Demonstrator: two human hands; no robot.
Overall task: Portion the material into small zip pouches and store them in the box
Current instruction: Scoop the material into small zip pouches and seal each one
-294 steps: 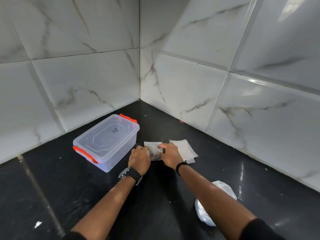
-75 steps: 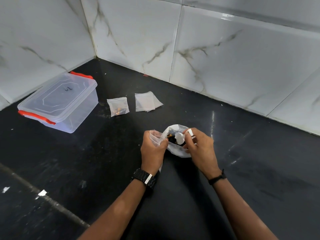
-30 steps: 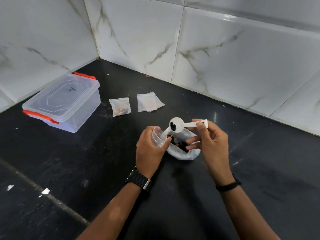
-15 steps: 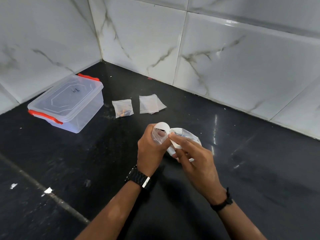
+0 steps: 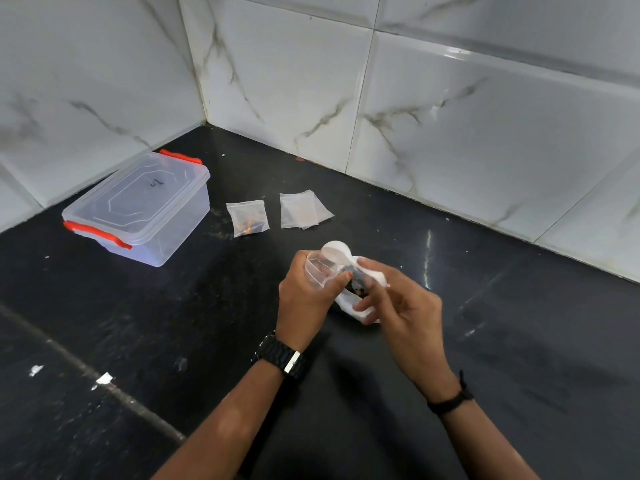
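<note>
- Clear zip pouch: pinched open between the curled fingers and thumb of the left hand.
- White scoop: right hand pinches its handle; bowl tipped at the pouch mouth.
- Advice: keep the mouth wide and tip slowly, directly above the supply bag lying under the fingertips.
- Count beyond the fingers: one filled pouch, an empty pouch stack of uncertain number, one lidded storage box.

One box, one scoop, one bag, several pouches (one filled, one held).
</note>
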